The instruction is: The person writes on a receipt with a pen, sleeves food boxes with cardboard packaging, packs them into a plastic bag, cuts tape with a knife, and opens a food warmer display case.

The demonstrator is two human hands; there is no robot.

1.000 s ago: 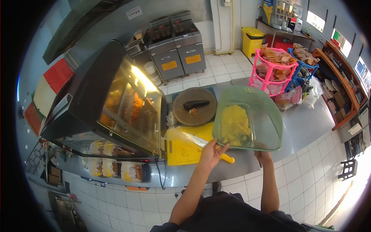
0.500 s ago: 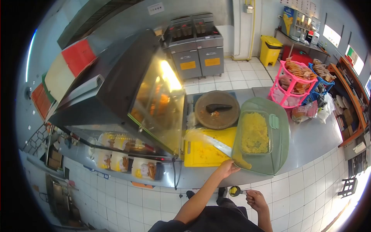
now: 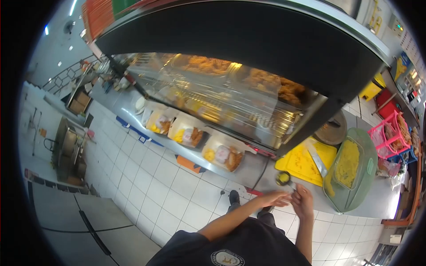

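Yellow board (image 3: 295, 166), knife blade (image 3: 316, 157) atop, near ladle (image 3: 282, 178).

left arm (image 3: 235, 218) is angled toward 2 o'clock, left hand (image 3: 279, 199) loose with fingers stretched out, right forearm (image 3: 305, 232) points roughly to 12, right hand (image 3: 303, 201) curled tight, both close together around 4 o'clock

At four o'clock, the scoop (image 3: 278, 181) has a dark, glossy rim. Toward three o'clock lie a smooth yellow plastic cutting board (image 3: 298, 162), a bright metal knife blade (image 3: 315, 156) and a translucent green plastic container (image 3: 349, 201). At twelve, the display case (image 3: 244, 40) has a black matt front (its glass is shinier). The shirt (image 3: 195, 246) at six is matt cloth; the floor tiles (image 3: 168, 190) at seven look glossy and smooth.
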